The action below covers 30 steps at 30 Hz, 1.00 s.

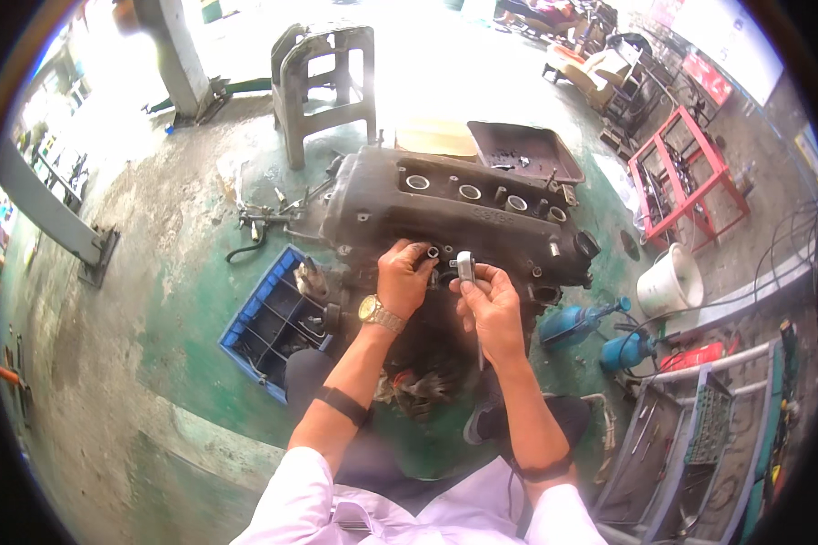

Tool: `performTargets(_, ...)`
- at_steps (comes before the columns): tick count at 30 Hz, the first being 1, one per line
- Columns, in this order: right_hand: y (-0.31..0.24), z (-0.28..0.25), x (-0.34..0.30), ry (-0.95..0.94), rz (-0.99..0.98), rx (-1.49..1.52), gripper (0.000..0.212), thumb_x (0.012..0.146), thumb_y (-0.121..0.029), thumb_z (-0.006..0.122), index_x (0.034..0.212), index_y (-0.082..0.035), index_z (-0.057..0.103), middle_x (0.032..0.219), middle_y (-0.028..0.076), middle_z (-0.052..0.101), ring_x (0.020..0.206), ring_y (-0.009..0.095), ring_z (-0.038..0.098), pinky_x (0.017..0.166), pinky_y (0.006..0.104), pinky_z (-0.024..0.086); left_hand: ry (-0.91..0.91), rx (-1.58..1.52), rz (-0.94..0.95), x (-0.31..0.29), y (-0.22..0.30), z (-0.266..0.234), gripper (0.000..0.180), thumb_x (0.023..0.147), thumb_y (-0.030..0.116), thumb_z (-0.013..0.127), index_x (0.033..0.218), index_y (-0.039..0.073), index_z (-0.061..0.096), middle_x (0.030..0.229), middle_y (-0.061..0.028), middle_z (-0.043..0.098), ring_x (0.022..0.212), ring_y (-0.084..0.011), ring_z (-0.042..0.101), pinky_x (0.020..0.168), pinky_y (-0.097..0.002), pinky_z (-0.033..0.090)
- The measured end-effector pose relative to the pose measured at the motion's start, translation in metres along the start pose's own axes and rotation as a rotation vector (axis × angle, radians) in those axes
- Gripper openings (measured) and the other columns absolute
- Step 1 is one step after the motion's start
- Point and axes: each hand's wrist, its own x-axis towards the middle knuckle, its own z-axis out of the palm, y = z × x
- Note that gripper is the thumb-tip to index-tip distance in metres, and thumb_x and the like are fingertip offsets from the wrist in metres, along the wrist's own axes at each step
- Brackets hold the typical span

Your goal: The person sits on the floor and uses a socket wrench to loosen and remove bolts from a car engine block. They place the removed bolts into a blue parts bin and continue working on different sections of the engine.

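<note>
An engine (pixel 400 213) with a dark valve cover and a row of round openings lies in front of me. Over its near side, my left hand (pixel 404 280) pinches a small round metal socket (pixel 433 252) between thumb and fingers. My right hand (pixel 494 313) is closed round a ratchet wrench (pixel 465 266). The wrench head points up, its square drive faces the socket, and a small gap separates the two. Part of the wrench's handle shows below the right hand; the palm hides the rest.
A blue divided crate (pixel 236 338) with parts sits left of the engine. Behind stand a plastic stool (pixel 325 121) and a brown tray (pixel 554 171). To the right are a red metal frame (pixel 732 195), a white bucket (pixel 656 292), blue bottle jacks (pixel 568 327) and a tool cart (pixel 641 490).
</note>
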Motion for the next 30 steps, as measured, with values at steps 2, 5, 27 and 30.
performTargets(2,0.003,0.006,0.006,0.001,-0.014,-0.034,0.025,0.094,-0.006,0.059,0.117,0.001,0.048,0.096,0.011,0.068,0.062,0.008,0.057,0.046,0.0195,0.043,-0.011,-0.017,-0.021,-0.001,-0.002,0.0,0.021,0.076,0.0,0.073,0.097,-0.002,0.07,0.086,-0.014,0.066,0.07,-0.0269,0.066,0.062,-0.0344,0.052)
performTargets(5,0.007,0.012,0.013,0.006,-0.036,-0.092,0.025,0.094,-0.006,0.059,0.116,0.001,0.048,0.094,0.01,0.068,0.062,0.008,0.057,0.046,0.0192,0.043,-0.027,0.013,-0.009,-0.001,-0.005,0.002,0.021,0.075,-0.001,0.073,0.096,-0.001,0.07,0.087,-0.0146,0.066,0.072,-0.0278,0.066,0.063,-0.0348,0.053)
performTargets(27,0.01,0.027,0.019,0.026,-0.084,-0.29,0.023,0.091,-0.001,0.062,0.112,0.0,0.053,0.09,0.005,0.066,0.063,0.007,0.057,0.048,0.0187,0.043,0.021,-0.041,-0.056,-0.004,-0.008,0.003,0.022,0.073,0.0,0.071,0.095,-0.001,0.071,0.087,-0.0162,0.066,0.075,-0.0347,0.066,0.068,-0.0385,0.054)
performTargets(30,0.013,0.027,0.021,0.067,-0.113,-0.332,0.023,0.091,-0.001,0.063,0.112,0.001,0.053,0.091,0.005,0.067,0.063,0.007,0.058,0.048,0.0187,0.043,0.032,-0.084,-0.067,-0.004,-0.007,0.005,0.022,0.072,0.0,0.07,0.095,-0.001,0.071,0.087,-0.0162,0.065,0.075,-0.0349,0.066,0.067,-0.0387,0.054)
